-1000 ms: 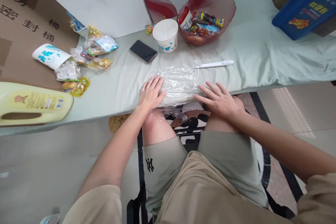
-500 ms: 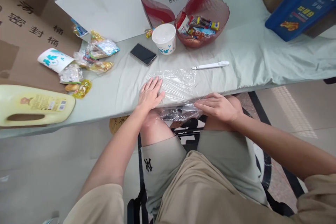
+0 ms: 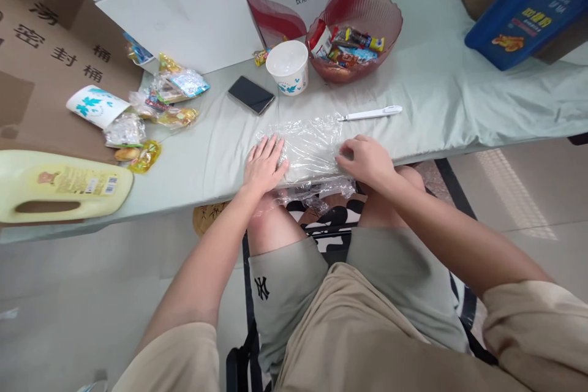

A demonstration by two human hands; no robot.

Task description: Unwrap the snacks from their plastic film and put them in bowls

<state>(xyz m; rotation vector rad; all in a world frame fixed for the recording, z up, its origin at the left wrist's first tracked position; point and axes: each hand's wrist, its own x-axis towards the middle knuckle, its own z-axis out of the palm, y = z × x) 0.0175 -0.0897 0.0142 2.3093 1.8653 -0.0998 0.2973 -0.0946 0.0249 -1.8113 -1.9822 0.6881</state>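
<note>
Single head view; looks forward and steeply down, close over lap and table [image 3: 413, 104] edge; no second view.

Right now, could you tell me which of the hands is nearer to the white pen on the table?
Right. The right hand rests on the plastic wrap just below the white pen; the left hand lies flat at the wrap's far left edge.

Table [image 3: 441, 104], pale green cloth, spanned mid-frame | centre: clear plastic film [image 3: 310, 147], white pen [image 3: 370, 114] | upper centre: black phone [image 3: 250, 95], white paper cup [image 3: 287, 66], pink snack bowl [image 3: 356, 43] | left: snack packets [image 3: 169, 95], tipped cup [image 3: 94, 105], yellow jug [image 3: 59, 185]
</note>
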